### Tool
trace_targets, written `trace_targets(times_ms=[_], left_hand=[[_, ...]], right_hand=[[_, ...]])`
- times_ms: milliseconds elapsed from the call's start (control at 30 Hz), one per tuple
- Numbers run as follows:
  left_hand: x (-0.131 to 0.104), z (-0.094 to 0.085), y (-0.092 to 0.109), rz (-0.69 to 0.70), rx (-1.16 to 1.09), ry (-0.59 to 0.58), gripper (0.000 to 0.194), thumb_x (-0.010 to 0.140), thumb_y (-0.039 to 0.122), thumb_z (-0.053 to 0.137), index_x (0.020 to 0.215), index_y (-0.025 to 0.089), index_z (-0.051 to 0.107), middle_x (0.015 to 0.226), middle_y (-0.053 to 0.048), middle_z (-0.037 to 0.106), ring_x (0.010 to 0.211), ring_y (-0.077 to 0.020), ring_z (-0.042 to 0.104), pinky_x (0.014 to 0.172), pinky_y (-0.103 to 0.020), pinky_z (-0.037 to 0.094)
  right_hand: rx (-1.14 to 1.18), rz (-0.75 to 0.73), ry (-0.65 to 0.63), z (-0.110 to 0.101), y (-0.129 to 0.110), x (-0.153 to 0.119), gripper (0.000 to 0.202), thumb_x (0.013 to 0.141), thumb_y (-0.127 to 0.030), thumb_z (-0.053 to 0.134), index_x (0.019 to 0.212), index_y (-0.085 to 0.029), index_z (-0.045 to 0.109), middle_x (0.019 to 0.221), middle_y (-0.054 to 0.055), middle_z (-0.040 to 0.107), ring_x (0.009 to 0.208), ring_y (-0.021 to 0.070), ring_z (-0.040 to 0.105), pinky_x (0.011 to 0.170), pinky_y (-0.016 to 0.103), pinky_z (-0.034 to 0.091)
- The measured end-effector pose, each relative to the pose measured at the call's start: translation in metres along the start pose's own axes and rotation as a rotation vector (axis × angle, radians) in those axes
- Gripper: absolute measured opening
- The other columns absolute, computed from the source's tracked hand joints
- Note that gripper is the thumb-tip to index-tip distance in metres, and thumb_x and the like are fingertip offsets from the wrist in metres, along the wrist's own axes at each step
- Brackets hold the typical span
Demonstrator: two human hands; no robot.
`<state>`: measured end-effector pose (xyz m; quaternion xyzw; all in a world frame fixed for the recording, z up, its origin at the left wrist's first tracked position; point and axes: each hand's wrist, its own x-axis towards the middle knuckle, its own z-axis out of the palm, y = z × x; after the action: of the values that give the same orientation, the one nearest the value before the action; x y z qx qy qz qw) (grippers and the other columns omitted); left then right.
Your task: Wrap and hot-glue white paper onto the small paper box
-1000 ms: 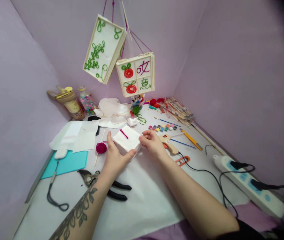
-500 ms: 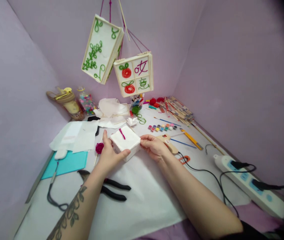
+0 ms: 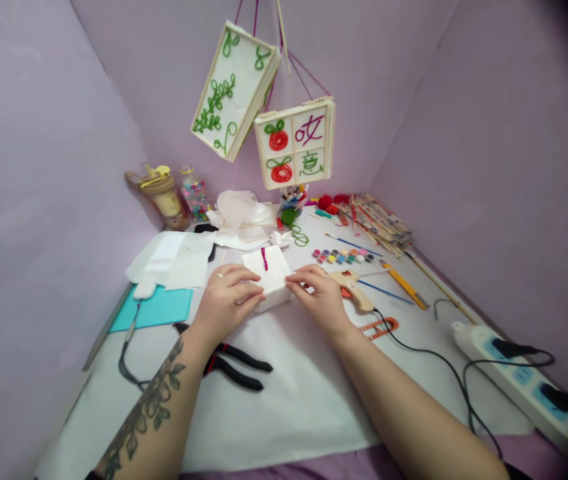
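A small white paper-covered box (image 3: 277, 295) sits on the table in front of me, with a short loop of purple cord (image 3: 265, 259) on its top. My left hand (image 3: 229, 298), a ring on one finger, holds the box at its left front edge, fingers on top and thumb lower down. At the right edge, my right hand (image 3: 323, 298) pinches the box between thumb and fingertips. Black-handled pliers (image 3: 241, 369) lie below my left wrist, their jaws partly behind my arm. A glue gun (image 3: 354, 290) rests just right of my right hand.
Two decorated paper lanterns (image 3: 294, 145) hang above the back. Paint pots (image 3: 343, 256), brushes, a yellow utility knife (image 3: 405, 285) and wooden sticks (image 3: 381, 220) lie right. A power strip (image 3: 519, 377) with cables is at front right. Paper sheets (image 3: 171, 260) and a turquoise board (image 3: 159, 312) lie left.
The view has swung, shifting everything rightward. My left hand has gone from spread along the box's left side to fingers bent over its front edge. The purple yarn ball is now hidden.
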<state>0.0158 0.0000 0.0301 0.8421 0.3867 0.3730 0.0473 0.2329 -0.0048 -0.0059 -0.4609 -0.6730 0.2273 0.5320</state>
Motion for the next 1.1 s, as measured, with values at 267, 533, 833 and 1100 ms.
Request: trace_targets(times_ms=[267, 533, 833, 1100], left_hand=[[-0.007, -0.001, -0.007, -0.004, -0.075, -0.132, 0.034, 0.079, 0.020, 0.070, 0.111, 0.023, 0.064, 0.120, -0.009, 0.062, 0.116, -0.0261, 0.055, 0.103, -0.046, 0.040], [-0.010, 0.027, -0.023, -0.624, -0.538, -0.169, 0.145, 0.052, 0.027, 0.090, 0.152, 0.026, -0.016, 0.158, -0.024, 0.013, 0.149, -0.0379, 0.014, 0.118, -0.056, 0.013], [0.000, 0.016, -0.019, -0.882, -1.034, 0.091, 0.139, 0.057, 0.022, 0.088, 0.152, 0.031, -0.012, 0.145, -0.017, 0.045, 0.132, -0.0312, 0.048, 0.111, -0.051, 0.036], [0.004, 0.005, -0.004, -1.073, -1.293, 0.183, 0.114, 0.060, 0.026, 0.086, 0.151, 0.031, 0.017, 0.153, -0.013, 0.038, 0.134, -0.0335, 0.046, 0.104, -0.045, 0.048]], right_hand=[[0.149, 0.205, -0.067, -0.012, 0.007, 0.001, 0.034, 0.065, -0.011, 0.056, 0.097, -0.022, 0.063, 0.098, 0.005, 0.062, 0.086, 0.0193, 0.059, 0.067, 0.030, 0.048], [0.323, 0.502, -0.138, -0.008, 0.019, 0.001, 0.035, 0.048, -0.010, 0.042, 0.079, -0.021, 0.052, 0.077, -0.001, 0.062, 0.077, 0.0172, 0.061, 0.072, 0.030, 0.048], [0.237, 0.434, 0.054, -0.012, 0.005, 0.000, 0.015, 0.069, -0.016, 0.052, 0.083, -0.020, 0.059, 0.085, 0.003, 0.063, 0.079, 0.0191, 0.058, 0.074, 0.034, 0.047], [0.084, -0.085, 0.042, -0.018, -0.023, -0.007, 0.020, 0.081, -0.027, 0.071, 0.100, -0.022, 0.070, 0.096, 0.007, 0.064, 0.089, 0.0203, 0.060, 0.070, 0.032, 0.048]])
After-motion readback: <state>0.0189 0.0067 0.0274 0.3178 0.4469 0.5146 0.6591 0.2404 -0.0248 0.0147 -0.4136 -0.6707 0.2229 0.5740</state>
